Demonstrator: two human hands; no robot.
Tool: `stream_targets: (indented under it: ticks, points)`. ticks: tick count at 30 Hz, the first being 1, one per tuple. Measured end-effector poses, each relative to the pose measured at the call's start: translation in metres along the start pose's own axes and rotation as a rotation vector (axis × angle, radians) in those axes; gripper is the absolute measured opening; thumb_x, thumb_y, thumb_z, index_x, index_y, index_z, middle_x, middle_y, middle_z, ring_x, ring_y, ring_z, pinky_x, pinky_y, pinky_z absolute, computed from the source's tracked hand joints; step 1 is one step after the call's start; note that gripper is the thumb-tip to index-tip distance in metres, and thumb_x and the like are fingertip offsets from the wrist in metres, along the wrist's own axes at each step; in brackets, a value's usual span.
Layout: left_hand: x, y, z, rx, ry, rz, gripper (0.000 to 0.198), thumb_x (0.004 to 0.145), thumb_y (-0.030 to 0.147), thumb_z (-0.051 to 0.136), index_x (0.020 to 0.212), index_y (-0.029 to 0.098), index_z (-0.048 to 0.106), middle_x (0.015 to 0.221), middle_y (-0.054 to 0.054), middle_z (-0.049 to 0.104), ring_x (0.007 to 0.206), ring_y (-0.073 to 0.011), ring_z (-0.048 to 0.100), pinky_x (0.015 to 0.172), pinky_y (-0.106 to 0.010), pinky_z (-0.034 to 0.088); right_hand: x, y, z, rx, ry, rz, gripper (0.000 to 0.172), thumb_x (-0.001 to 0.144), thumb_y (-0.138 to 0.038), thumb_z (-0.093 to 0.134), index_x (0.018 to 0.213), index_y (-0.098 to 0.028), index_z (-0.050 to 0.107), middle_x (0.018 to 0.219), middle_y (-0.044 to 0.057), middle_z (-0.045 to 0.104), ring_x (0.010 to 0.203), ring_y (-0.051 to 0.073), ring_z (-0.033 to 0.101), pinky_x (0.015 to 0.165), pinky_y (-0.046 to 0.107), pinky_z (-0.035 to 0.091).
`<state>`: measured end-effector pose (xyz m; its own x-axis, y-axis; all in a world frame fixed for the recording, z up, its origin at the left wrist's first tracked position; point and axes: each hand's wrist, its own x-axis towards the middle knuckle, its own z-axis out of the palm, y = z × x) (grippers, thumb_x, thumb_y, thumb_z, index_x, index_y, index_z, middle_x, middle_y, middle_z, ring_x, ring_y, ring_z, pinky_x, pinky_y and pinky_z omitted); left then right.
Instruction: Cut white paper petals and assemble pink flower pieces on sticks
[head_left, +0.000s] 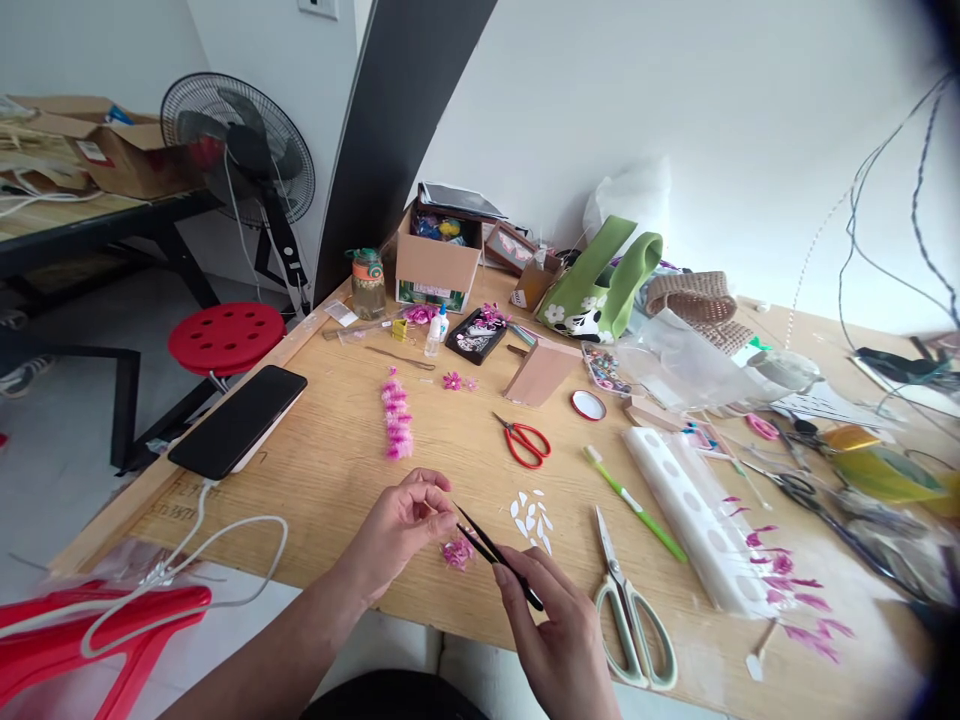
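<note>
My right hand (551, 615) is closed around a pair of black tweezers (486, 548), whose tips point up toward my left fingers. With thumb and fingertips pressed together, my left hand (411, 520) pinches something too small to make out. Just below the tweezers, a small cluster of pink petals (456, 552) lies on the table, partly covered by my hands. Several white petal-shaped pieces (531, 518) are spread out to the right of the tweezers. Farther back stands a row of fluffy pink flowers (397, 420).
Red-handled scissors (525, 440), large white-handled scissors (626, 610) and a green toothbrush (637, 505) lie around the work spot. A white foam block (694, 520) holds pink petals on the right. A phone (238, 420) with a cable is at left. Boxes and a green bag (592, 290) stand behind.
</note>
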<state>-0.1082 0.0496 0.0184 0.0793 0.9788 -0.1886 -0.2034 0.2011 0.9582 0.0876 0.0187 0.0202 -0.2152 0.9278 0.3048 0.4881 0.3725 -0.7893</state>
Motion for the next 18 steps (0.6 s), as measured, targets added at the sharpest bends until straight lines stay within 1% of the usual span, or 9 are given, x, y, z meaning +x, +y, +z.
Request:
stream_targets:
  ticks: [3,7,11,18]
  points:
    - [-0.002,0.002,0.001,-0.019,-0.006,0.022,0.02,0.072,0.035,0.075,0.067,0.017,0.068,0.105,-0.009,0.052,0.114,-0.0254,0.047,0.092,-0.032,0.037,-0.002,-0.002,0.0,0.051,-0.011,0.04,0.024,0.093,-0.031,0.053,0.103,-0.019,0.072,0.071,0.004,0.062,0.059,0.014,0.058,0.052,0.021,0.049]
    - [-0.003,0.002,0.002,-0.077,-0.016,0.044,0.018,0.072,0.032,0.075,0.066,0.017,0.066,0.108,-0.009,0.05,0.121,-0.0266,0.041,0.095,-0.032,0.035,-0.005,-0.005,0.0,0.092,0.002,0.086,0.023,0.092,-0.032,0.055,0.1,-0.018,0.072,0.067,0.003,0.058,0.055,0.012,0.055,0.042,0.019,0.042]
    - [-0.004,0.001,0.002,-0.119,-0.038,0.075,0.015,0.074,0.028,0.074,0.067,0.018,0.066,0.109,-0.01,0.05,0.124,-0.0261,0.038,0.096,-0.033,0.034,-0.008,-0.007,0.002,0.086,0.013,0.093,0.022,0.091,-0.031,0.057,0.099,-0.018,0.073,0.067,0.002,0.059,0.055,0.012,0.054,0.046,0.019,0.043]
    - [-0.011,0.0,-0.009,-0.167,-0.026,0.15,0.012,0.075,0.024,0.073,0.07,0.017,0.065,0.112,-0.009,0.049,0.119,-0.0236,0.04,0.096,-0.033,0.033,-0.006,-0.009,0.012,0.132,-0.002,0.123,0.024,0.09,-0.036,0.058,0.094,-0.019,0.074,0.064,0.002,0.06,0.055,0.013,0.056,0.047,0.021,0.043]
